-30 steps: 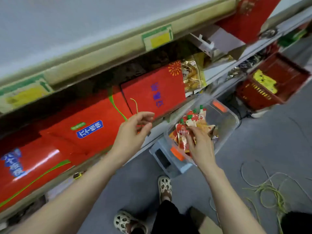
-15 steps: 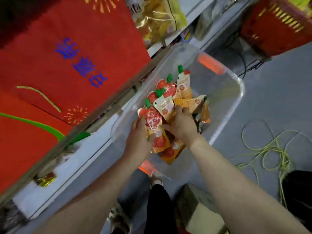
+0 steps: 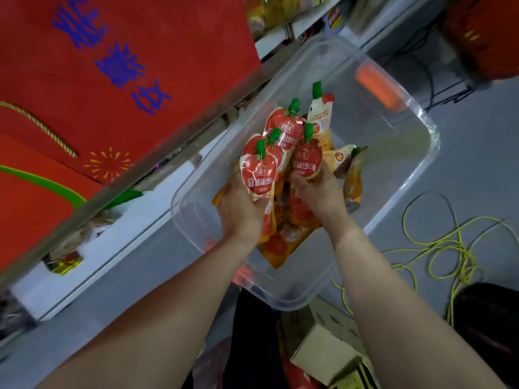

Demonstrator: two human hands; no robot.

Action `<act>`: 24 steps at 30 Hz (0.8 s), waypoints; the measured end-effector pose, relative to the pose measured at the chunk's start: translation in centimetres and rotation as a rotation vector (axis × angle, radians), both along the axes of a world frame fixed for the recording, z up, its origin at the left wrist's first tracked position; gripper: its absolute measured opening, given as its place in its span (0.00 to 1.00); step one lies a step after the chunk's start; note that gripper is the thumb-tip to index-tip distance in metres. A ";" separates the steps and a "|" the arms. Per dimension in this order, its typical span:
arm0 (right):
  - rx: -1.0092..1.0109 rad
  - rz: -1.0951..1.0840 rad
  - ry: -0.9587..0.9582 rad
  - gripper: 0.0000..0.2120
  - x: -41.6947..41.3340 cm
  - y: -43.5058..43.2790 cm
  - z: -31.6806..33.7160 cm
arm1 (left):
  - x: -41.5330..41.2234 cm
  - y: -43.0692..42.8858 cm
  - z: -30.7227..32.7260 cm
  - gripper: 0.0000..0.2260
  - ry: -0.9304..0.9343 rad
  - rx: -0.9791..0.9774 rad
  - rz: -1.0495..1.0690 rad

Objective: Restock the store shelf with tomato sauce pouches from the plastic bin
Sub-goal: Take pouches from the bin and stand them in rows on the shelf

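Held upright over the clear plastic bin (image 3: pixel 432 141): red green-capped tomato sauce pouches (image 3: pixel 258 175), caps up, probably for neat shelving. Clasped in bunches, with left grip (image 3: pixel 241 211) and right grip (image 3: pixel 323 192) each curled tight around some.

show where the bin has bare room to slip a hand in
Bare bottom: far end of the clear plastic bin, between the orange handle and the pouch pile, plus a narrower strip along its left wall. Crowded in the middle, where left hand and right hand grip tomato sauce pouches.
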State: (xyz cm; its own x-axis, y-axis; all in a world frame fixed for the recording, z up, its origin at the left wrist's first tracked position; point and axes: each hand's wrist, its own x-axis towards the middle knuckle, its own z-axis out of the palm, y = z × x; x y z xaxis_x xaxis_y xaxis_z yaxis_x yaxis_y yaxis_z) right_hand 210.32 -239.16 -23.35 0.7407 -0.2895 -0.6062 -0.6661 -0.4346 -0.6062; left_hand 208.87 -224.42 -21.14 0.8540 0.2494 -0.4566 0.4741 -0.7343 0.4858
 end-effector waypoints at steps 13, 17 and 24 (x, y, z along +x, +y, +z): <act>0.486 -0.375 -0.049 0.10 -1.7 0.0 9.2 | -2.4 4.0 8.6 0.07 0.082 -0.606 0.072; 0.438 -0.275 -0.113 0.16 -3.4 3.0 15.5 | -4.4 7.6 14.2 0.12 0.019 -0.681 0.095; 0.391 -0.006 -0.346 0.12 -7.6 12.8 26.3 | -10.8 18.4 23.5 0.08 -0.107 -0.724 0.112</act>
